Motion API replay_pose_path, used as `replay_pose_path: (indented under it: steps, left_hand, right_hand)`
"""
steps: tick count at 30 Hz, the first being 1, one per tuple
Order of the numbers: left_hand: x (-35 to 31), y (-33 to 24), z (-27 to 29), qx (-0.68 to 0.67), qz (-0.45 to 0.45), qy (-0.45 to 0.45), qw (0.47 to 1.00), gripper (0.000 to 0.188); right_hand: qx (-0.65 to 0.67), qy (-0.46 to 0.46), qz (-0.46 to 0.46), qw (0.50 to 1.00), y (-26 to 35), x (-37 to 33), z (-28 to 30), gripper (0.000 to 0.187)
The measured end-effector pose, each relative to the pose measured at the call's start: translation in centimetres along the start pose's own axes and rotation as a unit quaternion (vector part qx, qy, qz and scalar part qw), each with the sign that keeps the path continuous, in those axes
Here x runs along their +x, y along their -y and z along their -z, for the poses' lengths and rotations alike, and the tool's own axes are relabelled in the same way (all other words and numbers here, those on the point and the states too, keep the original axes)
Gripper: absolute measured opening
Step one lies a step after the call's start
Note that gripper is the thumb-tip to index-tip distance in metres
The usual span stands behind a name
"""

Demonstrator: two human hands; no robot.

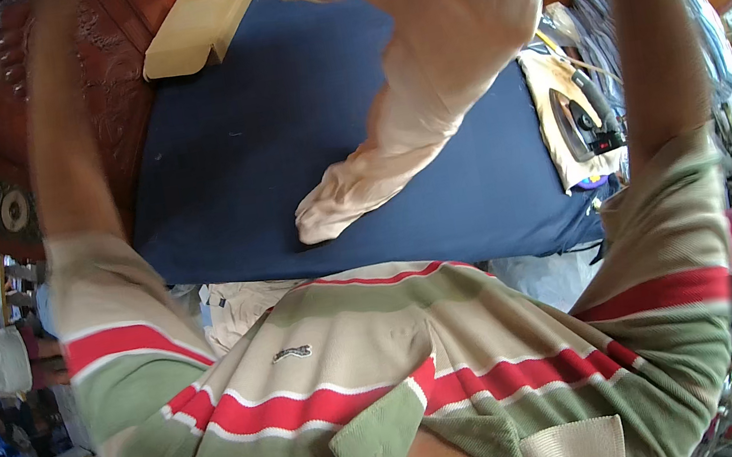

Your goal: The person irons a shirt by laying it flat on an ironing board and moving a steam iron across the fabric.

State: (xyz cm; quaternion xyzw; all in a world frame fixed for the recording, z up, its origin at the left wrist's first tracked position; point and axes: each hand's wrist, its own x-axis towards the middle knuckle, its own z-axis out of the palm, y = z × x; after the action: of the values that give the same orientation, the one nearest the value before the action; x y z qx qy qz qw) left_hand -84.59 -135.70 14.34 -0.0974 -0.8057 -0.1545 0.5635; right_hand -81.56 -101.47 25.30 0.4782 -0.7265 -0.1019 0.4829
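Both my arms are raised and run out past the upper edge of the head view, so my left hand and my right hand are out of sight. Between the arms hangs a pale beige-pink garment (452, 45), blurred by motion. One long sleeve-like part (360, 187) trails down, its end lying on a dark blue cloth-covered table (249, 142). The garment's top is cut off by the upper edge, and what holds it up cannot be seen.
An iron (573, 122) rests on a cream cloth (546, 88) at the table's right side. A flat tan cardboard box (199, 28) lies at the far left corner. Several bluish garments (594, 15) stand packed beyond the right edge. Carved dark wood (92, 71) borders the left. Other people are farther off on both sides.
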Motion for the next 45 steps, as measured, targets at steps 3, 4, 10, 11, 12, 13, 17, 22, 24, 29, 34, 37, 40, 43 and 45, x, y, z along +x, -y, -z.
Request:
replay_pose_path:
  steps: [3,4,10,11,12,13,17,22,24,29,34,37,40,43,45]
  left_hand:
    - [-16.5,0.5,-2.0,-0.089,0.104,0.119,0.983,0.045]
    - [-21.7,-0.3,-1.6,-0.112,0.139,0.154,0.972,0.045]
    - [-38.7,-7.8,2.5,-0.197,0.218,0.287,0.912,0.048]
    - [-38.5,-8.9,1.7,-0.220,0.203,0.274,0.914,0.048]
    - [-37.8,-9.6,0.6,-0.238,0.182,0.258,0.918,0.049]
    - [-38.2,-8.4,2.1,-0.207,0.177,0.257,0.927,0.049]
    - [-39.6,-6.3,2.7,-0.159,0.199,0.319,0.913,0.075]
    - [-37.8,-7.4,2.7,-0.252,0.297,0.328,0.861,0.070]
    - [-38.5,-6.4,3.8,-0.202,0.278,0.248,0.906,0.068]
    - [-45.0,-1.9,-3.4,-0.719,0.561,0.160,0.378,0.064]
    - [-40.0,-6.6,-7.6,-0.463,0.264,0.364,0.764,0.047]
    - [-38.6,-8.5,-7.0,-0.438,0.269,0.391,0.763,0.047]
    - [-37.8,-8.0,-6.1,-0.563,0.311,0.386,0.662,0.052]
    - [-28.9,-8.4,-3.8,-0.687,0.700,0.169,0.096,0.040]
    - [-26.7,-7.0,-4.5,-0.719,0.661,0.147,0.156,0.039]
  right_hand:
    - [0.235,0.174,0.018,0.956,10.0,-6.2,-5.9,0.038]
    - [0.358,0.215,-0.009,0.909,13.4,-8.1,-6.7,0.039]
    - [0.872,0.132,-0.194,0.429,20.8,-5.9,1.3,0.029]
    - [0.876,0.136,-0.187,0.423,20.9,-5.8,2.5,0.028]
    - [0.874,0.139,-0.184,0.428,21.0,-6.2,3.5,0.028]
    - [0.892,0.133,-0.156,0.403,21.7,-6.8,3.1,0.027]
    - [0.903,0.122,-0.148,0.384,22.5,-8.8,2.5,0.024]
    - [0.897,0.150,-0.113,0.401,21.9,-8.0,0.9,0.022]
    - [0.846,0.171,-0.148,0.484,22.3,-7.9,-3.0,0.021]
    - [0.407,0.235,-0.263,0.843,20.0,-15.1,-25.6,0.038]
    - [0.260,0.418,-0.482,0.725,18.2,-22.5,-33.2,0.042]
    - [0.554,0.322,-0.617,0.458,20.0,-22.5,-29.1,0.042]
    - [0.671,-0.034,-0.691,0.265,20.3,-27.5,-23.1,0.046]
    - [0.663,-0.216,-0.670,0.256,17.0,-30.3,-12.2,0.060]
    - [0.632,-0.253,-0.659,0.320,14.1,-27.4,-6.2,0.058]
